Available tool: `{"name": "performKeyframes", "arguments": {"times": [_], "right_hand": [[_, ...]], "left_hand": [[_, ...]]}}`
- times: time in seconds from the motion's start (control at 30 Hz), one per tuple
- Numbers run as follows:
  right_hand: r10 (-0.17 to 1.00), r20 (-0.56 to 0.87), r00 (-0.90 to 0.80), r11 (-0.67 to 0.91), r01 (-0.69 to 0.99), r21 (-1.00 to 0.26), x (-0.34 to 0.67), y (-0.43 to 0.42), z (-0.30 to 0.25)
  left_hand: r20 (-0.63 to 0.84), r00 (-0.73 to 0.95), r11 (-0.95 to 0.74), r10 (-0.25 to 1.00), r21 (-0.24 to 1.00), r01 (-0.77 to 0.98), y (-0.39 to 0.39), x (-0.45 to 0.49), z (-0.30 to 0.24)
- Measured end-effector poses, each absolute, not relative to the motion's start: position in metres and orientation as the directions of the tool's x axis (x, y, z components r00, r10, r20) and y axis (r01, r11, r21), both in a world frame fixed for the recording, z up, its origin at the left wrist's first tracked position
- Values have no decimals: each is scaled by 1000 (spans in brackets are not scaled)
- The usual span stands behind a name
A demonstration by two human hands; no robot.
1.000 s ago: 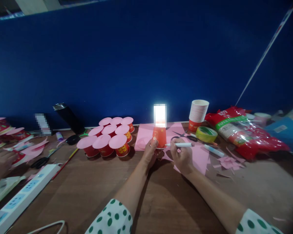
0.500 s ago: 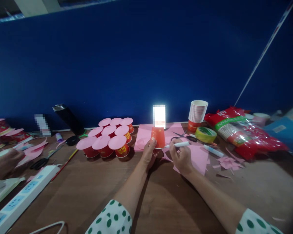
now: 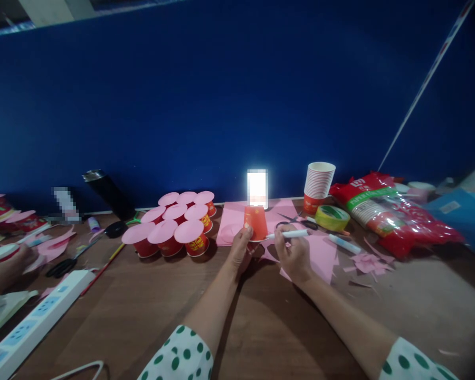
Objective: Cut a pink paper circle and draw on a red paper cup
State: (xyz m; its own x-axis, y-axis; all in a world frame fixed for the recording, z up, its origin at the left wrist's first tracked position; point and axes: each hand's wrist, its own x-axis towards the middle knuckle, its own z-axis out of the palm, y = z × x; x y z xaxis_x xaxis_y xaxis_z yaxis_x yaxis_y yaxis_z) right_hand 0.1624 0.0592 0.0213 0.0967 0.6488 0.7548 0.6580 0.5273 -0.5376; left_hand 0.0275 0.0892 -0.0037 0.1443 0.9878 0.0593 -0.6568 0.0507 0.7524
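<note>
My left hand (image 3: 241, 249) grips a red paper cup (image 3: 255, 222), upside down and slightly tilted, over a sheet of pink paper (image 3: 320, 252). A white marker pen (image 3: 293, 233) lies across my right hand (image 3: 294, 254), which is closed on it, tip pointing left at the cup's rim. Both hands sit near the middle of the wooden table (image 3: 150, 306).
Several red cups with pink paper discs (image 3: 174, 228) stand left of my hands. A stack of paper cups (image 3: 319, 184), a green tape roll (image 3: 332, 217), scissors (image 3: 295, 221), a glue stick (image 3: 344, 244) and a red bag (image 3: 391, 211) lie right. Another person's hand (image 3: 6, 264) and a power strip (image 3: 35, 322) are left.
The cup has tipped and shifted slightly in my left hand; the pen tip stays at its rim. The other person's hand at left has moved and holds something white.
</note>
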Motion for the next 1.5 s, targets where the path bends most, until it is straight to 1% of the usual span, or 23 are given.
{"name": "performKeyframes", "arguments": {"times": [0.27, 0.43, 0.57, 0.67, 0.87, 1.23, 1.5], "right_hand": [[650, 751, 116, 514, 662, -546, 163, 59, 22], [640, 758, 124, 520, 657, -546, 164, 59, 21], [650, 753, 105, 528, 651, -546, 163, 59, 22], [660, 746, 86, 534, 646, -546, 162, 58, 22], [669, 740, 62, 533, 654, -537, 161, 58, 21], [631, 772, 81, 539, 670, -510, 161, 59, 21], [650, 756, 71, 538, 660, -525, 161, 58, 22]], "left_hand": [[75, 163, 48, 984, 763, -645, 91, 28, -6], [51, 174, 71, 983, 773, -631, 90, 28, -3], [46, 169, 73, 985, 766, -639, 89, 28, -4], [70, 188, 70, 980, 759, -648, 90, 29, -7], [77, 133, 23, 988, 781, -625, 93, 31, -11], [73, 126, 18, 989, 795, -606, 93, 32, -10], [72, 135, 26, 988, 790, -612, 93, 32, -9]]}}
